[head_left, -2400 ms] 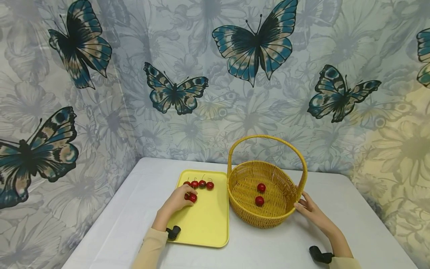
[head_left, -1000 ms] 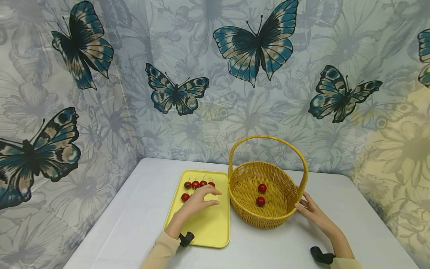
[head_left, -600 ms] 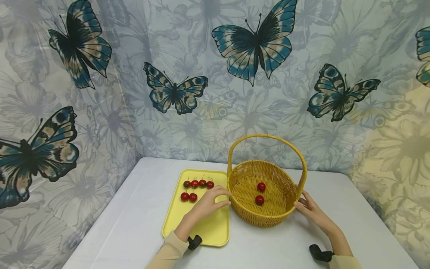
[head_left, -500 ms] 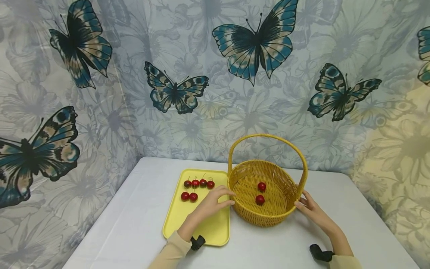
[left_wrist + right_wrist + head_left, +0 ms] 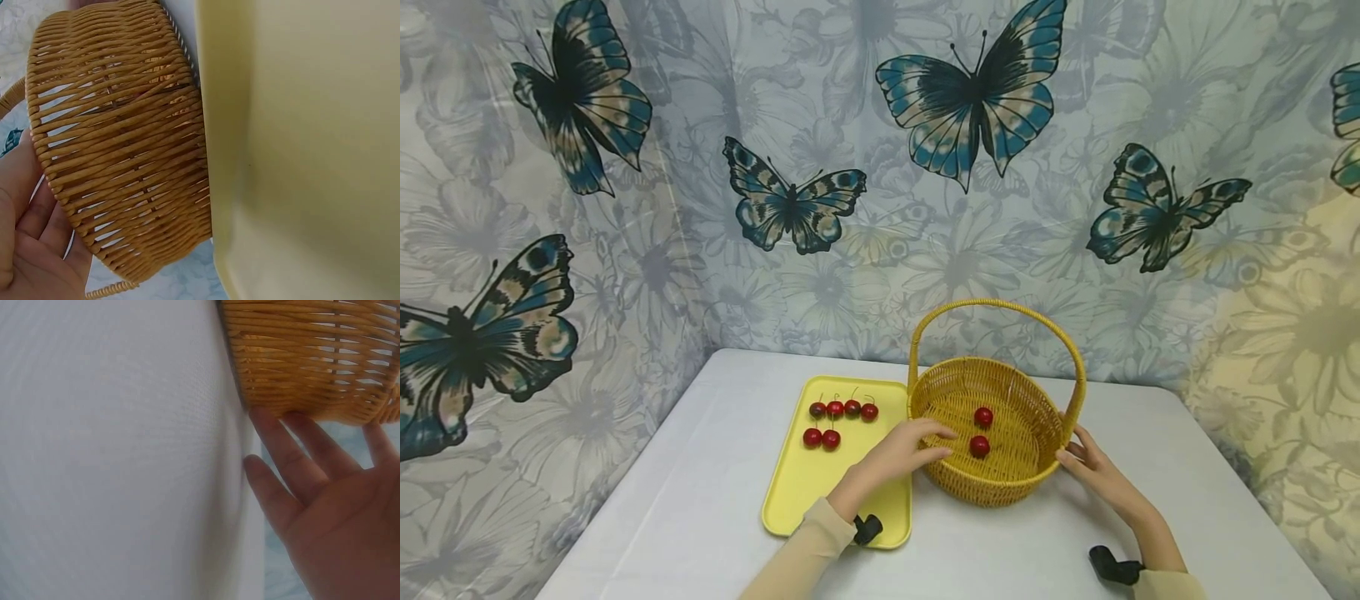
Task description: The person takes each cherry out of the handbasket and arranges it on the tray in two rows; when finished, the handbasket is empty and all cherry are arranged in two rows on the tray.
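My left hand (image 5: 898, 454) reaches over the left rim of the wicker basket (image 5: 947, 479), thumb and fingers apart with nothing visible between them. Two red cherries lie inside the basket: one cherry (image 5: 983, 417) towards the back, another cherry (image 5: 979, 447) in front, to the right of my fingertips. At the basket's right side my right hand (image 5: 1105, 475) rests against the wall by the handle's base. The right wrist view shows fairly straight fingers (image 5: 294, 462) touching the wicker. On the yellow tray (image 5: 842, 508) sit two rows of cherries, including a front-row cherry (image 5: 831, 439).
The basket's tall handle (image 5: 992, 302) arches over its opening. Tray and basket stand side by side on a white-covered table (image 5: 685, 500). A butterfly-patterned cloth (image 5: 850, 300) hangs behind. Black wrist cameras, such as the right wrist camera (image 5: 1114, 567), sit at both wrists.
My left hand has left the front-row cherries on the tray and moved right, now over the basket's rim. Both front-row cherries stay on the tray. My right hand keeps its place.
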Tool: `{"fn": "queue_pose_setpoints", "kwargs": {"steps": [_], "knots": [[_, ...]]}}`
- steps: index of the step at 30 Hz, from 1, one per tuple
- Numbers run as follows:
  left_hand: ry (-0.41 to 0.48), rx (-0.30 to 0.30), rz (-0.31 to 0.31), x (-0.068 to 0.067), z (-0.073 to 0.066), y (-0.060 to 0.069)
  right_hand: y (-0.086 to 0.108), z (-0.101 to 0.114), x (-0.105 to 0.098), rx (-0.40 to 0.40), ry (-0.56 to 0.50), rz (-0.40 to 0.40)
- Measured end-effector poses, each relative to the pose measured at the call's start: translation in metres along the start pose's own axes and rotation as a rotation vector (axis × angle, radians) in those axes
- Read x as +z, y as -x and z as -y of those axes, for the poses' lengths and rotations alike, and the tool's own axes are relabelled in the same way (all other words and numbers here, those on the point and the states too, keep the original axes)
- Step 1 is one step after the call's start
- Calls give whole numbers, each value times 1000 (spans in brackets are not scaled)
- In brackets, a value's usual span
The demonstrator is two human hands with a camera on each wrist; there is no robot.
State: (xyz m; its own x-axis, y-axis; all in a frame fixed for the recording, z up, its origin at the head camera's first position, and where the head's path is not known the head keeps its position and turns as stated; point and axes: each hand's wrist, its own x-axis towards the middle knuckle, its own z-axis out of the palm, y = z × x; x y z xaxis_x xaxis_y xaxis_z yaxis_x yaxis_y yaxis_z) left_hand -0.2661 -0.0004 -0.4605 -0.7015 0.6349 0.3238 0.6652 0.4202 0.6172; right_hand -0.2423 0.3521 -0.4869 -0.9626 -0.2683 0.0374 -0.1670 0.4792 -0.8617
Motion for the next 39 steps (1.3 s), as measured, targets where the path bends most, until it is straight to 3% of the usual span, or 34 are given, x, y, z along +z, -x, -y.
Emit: {"fn": "queue_pose_setpoints", "kwargs": {"steps": [5, 9, 19, 27, 34, 39], "knots": [[25, -7, 46, 3, 3, -11, 1, 1, 1, 6, -5, 1], [-20, 2, 100, 6, 4, -22, 2, 1, 0, 9, -2, 1], [-85, 77, 204, 9, 4, -47, 1, 0, 0, 10, 1, 1], [-85, 35, 270, 12, 5, -59, 1, 0, 0, 7, 13, 1], [-19, 39, 311, 15, 11, -72, 2, -1, -1, 13, 14, -6], [-35, 26, 354, 19, 16, -81, 1, 1, 0, 14, 3, 0]]}}
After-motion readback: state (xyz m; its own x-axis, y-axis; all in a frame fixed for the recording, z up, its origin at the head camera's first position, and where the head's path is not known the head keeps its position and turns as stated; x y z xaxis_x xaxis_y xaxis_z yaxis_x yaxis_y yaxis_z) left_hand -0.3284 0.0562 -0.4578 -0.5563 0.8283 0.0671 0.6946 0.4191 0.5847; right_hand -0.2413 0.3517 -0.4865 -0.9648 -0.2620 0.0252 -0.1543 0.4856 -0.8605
